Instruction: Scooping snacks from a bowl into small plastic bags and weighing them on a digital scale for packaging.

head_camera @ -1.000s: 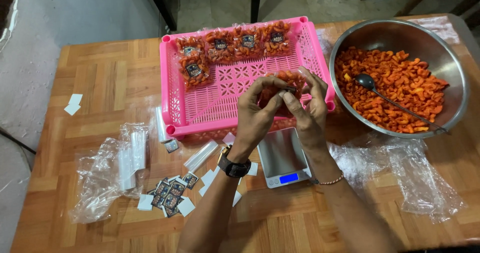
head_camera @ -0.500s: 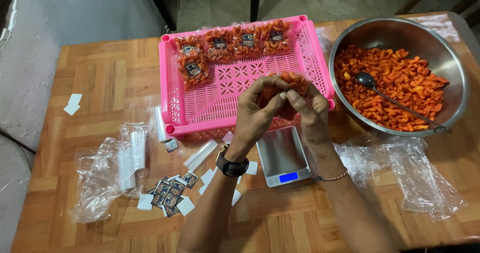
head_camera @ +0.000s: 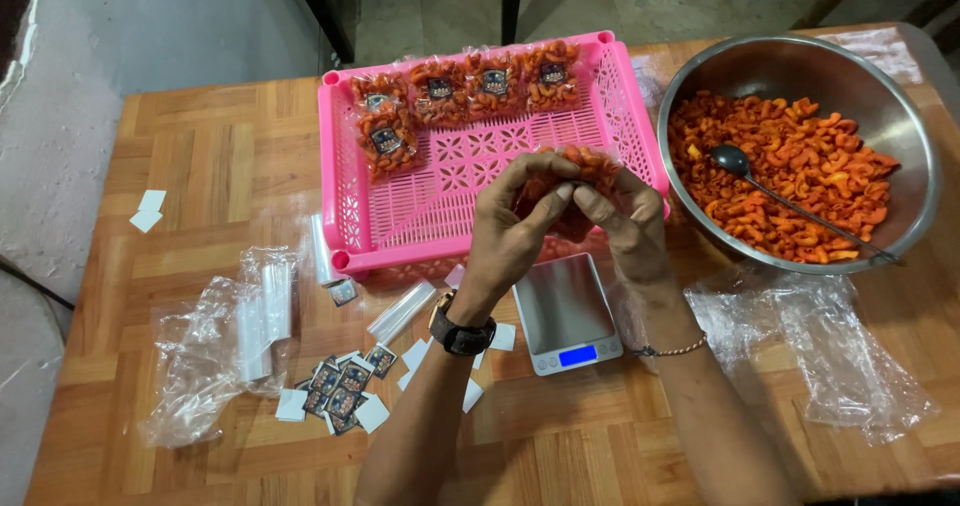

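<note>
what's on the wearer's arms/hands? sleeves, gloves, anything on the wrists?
Both forearms are bare: no sleeves in view, no gloves. The left hand has a dark wristwatch with a black band and round case on its wrist. The right hand has a thin beaded bracelet on its wrist. No rings can be made out.

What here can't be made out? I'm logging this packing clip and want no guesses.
All in the head view:
- Small snack bag: mostly covered by the left hand and right hand; its opening is hidden by the fingers.
- Sticker labels: print too small.
- Scale display: too small to read.
- Spoon handle tip: lost against the steel bowl rim.
</note>
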